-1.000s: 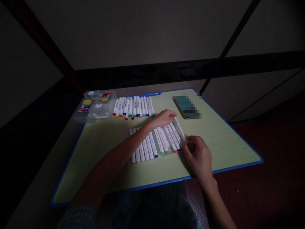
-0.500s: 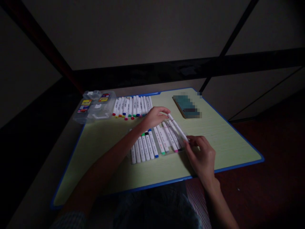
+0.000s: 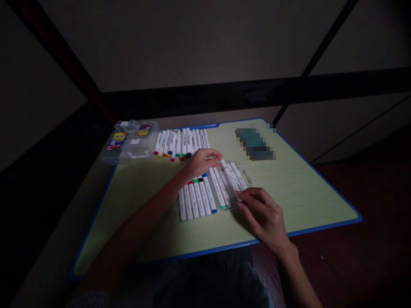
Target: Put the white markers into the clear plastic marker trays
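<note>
A white marker [image 3: 229, 173] lies slantwise over the clear tray [image 3: 230, 208], with one of my hands at each end. My left hand [image 3: 204, 162] pinches its upper end between thumb and fingers. At its lower end, the closed fingers of my right hand [image 3: 265, 214] grip it; part of that end is hidden by them. Other white markers [image 3: 218, 190] lie in the tray on both sides of it. Left of the tray, a second row of white markers [image 3: 198, 199] lies side by side, its top partly hidden by my left hand.
Behind my left hand, several markers with coloured caps [image 3: 183, 141] lie in a row. A clear plastic case [image 3: 133, 141] with labels stands at the back left. A blurred green-blue flat object [image 3: 255, 143] lies at the back right. The table [image 3: 302, 192] has a blue edge.
Both hands have lowered the marker and shifted it left, from above the tray's right side to a gap among the tray's markers. The view has shifted slightly.
</note>
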A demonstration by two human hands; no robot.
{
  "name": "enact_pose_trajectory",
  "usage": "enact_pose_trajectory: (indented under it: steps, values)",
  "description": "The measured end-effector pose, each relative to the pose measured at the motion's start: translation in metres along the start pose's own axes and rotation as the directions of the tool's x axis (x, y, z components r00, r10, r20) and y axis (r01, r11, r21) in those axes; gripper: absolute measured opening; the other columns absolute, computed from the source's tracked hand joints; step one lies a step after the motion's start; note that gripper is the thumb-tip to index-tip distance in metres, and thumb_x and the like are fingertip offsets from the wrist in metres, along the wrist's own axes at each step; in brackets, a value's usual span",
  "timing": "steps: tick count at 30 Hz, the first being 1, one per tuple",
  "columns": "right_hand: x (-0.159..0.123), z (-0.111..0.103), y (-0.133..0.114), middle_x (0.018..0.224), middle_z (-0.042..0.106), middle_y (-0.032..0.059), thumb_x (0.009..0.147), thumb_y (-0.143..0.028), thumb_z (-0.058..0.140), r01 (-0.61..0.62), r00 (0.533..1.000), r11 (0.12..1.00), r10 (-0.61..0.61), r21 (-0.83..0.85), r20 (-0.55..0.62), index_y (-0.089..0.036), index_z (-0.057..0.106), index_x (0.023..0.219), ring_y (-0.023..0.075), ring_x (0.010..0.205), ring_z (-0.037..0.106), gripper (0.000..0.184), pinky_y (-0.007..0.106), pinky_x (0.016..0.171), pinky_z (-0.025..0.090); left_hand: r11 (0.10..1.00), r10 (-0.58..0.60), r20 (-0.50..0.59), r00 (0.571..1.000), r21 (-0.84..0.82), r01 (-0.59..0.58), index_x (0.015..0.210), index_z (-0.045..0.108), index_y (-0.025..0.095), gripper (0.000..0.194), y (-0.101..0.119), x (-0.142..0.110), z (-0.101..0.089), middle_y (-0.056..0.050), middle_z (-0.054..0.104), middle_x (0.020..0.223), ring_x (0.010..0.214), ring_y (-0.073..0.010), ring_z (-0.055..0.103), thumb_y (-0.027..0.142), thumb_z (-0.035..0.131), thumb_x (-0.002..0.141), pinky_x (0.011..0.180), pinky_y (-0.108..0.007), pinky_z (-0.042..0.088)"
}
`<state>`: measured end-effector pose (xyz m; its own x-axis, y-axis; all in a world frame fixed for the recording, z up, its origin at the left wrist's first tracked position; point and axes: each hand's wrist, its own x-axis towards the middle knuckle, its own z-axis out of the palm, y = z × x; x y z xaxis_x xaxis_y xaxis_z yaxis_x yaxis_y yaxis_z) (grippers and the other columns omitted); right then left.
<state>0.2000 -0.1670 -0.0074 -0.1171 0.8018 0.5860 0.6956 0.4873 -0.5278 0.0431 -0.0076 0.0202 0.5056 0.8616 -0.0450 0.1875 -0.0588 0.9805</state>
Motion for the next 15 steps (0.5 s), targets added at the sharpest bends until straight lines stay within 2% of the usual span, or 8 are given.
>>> enact_pose_trajectory:
  steps: [3, 9, 15]
  values:
    - [0.001, 0.0, -0.001, 0.092, 0.053, 0.0077, 0.082, -0.014, 0.051, 0.001, 1.0, 1.0, -0.001, 0.015, 0.024, -0.013, 0.06, 0.1, 0.0146, 0.084, 0.057, 0.02, 0.028, 0.071, 0.051, 1.0, -0.01, 0.005, 1.0, 0.017, 0.01, 0.084, 0.06, 0.008, 0.018, -0.005, 0.002, 0.001, -0.01, 0.064, 0.094, 0.074, -0.0117, 0.062, 0.006, 0.051, 0.069, 0.073, -0.028, 0.05]
    - [0.0, 0.004, 0.002, 0.088, 0.056, 0.0086, 0.083, -0.017, 0.05, -0.021, 0.997, 1.0, 0.022, -0.011, 0.07, -0.011, 0.063, 0.095, 0.0154, 0.082, 0.057, 0.018, 0.029, 0.072, 0.051, 0.97, 0.117, 0.015, 0.993, 0.214, -0.117, 0.085, 0.06, 0.009, 0.021, -0.012, 0.003, -0.002, -0.009, 0.065, 0.091, 0.076, -0.012, 0.061, 0.004, 0.05, 0.067, 0.069, -0.024, 0.048]
    - [-0.001, 0.005, 0.003, 0.091, 0.058, 0.0085, 0.084, -0.019, 0.05, -0.023, 0.993, 1.0, 0.025, -0.018, 0.115, -0.014, 0.063, 0.098, 0.0163, 0.084, 0.059, 0.02, 0.032, 0.074, 0.052, 0.911, 0.161, 0.01, 0.987, 0.383, -0.152, 0.086, 0.062, 0.01, 0.024, -0.014, 0.002, -0.001, -0.007, 0.066, 0.087, 0.071, -0.011, 0.058, 0.004, 0.045, 0.069, 0.065, -0.023, 0.047]
